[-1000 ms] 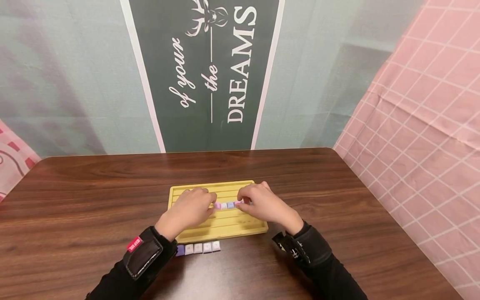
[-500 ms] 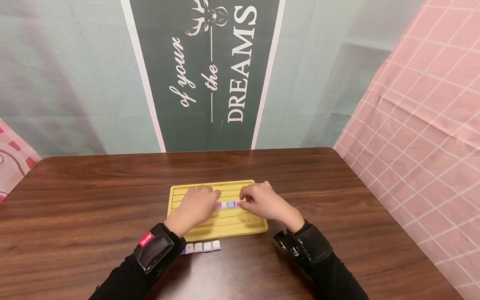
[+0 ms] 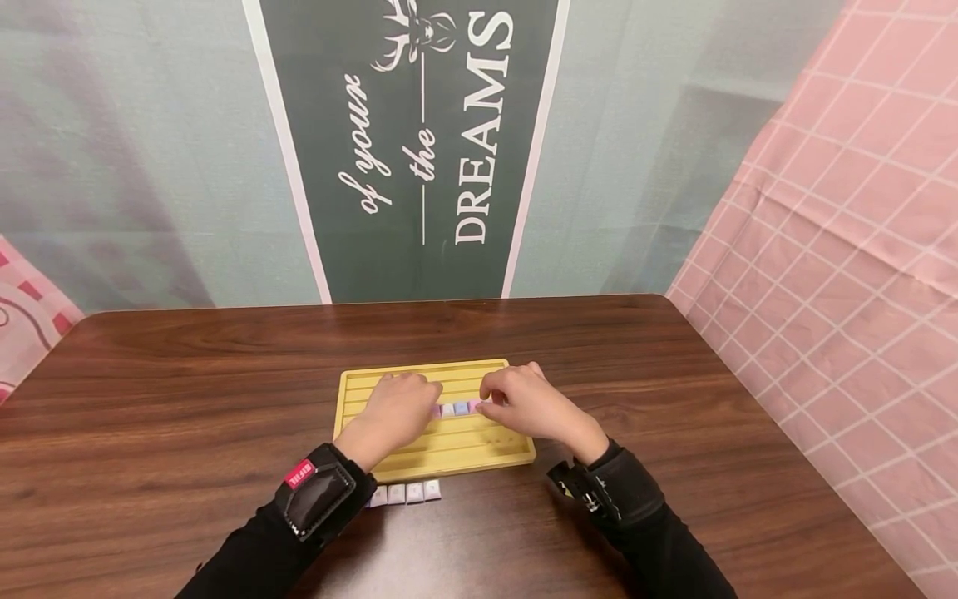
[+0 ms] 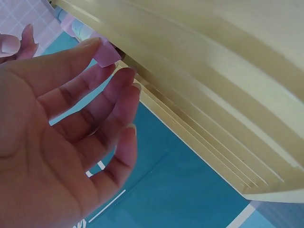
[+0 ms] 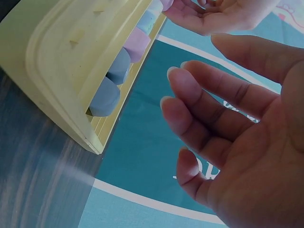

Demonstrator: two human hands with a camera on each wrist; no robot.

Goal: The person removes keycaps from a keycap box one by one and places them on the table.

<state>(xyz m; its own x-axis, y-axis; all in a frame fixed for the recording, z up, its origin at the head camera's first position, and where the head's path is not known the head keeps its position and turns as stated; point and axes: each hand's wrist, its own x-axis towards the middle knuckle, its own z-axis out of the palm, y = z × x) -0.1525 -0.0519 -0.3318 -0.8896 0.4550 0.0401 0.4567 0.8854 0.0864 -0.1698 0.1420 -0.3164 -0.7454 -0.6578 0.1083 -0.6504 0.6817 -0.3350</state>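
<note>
A yellow ridged tray (image 3: 471, 455) lies on the table with a row of pastel keycaps (image 3: 461, 408) in one of its grooves. My left hand (image 3: 400, 408) is at the row's left end, thumb and index finger pinching a pink keycap (image 4: 108, 56). Over the right end hovers my right hand (image 3: 527, 403), its fingers loosely bent and holding nothing. In the right wrist view its fingertips are apart from the two grey-blue keycaps (image 5: 105, 99) at that end. The hands partly hide the row in the head view.
Between the tray's front edge and me, a short line of pale lettered keycaps (image 3: 405, 493) sits on the brown wooden table (image 3: 711, 466); my left wristband covers its left end. A printed curtain (image 3: 599, 166) hangs behind the table, with pink checked cloth (image 3: 861, 249) at the right.
My left hand has shifted right along the row, its wristband now covering more of the keycap line on the table. The right hand has drifted slightly right.
</note>
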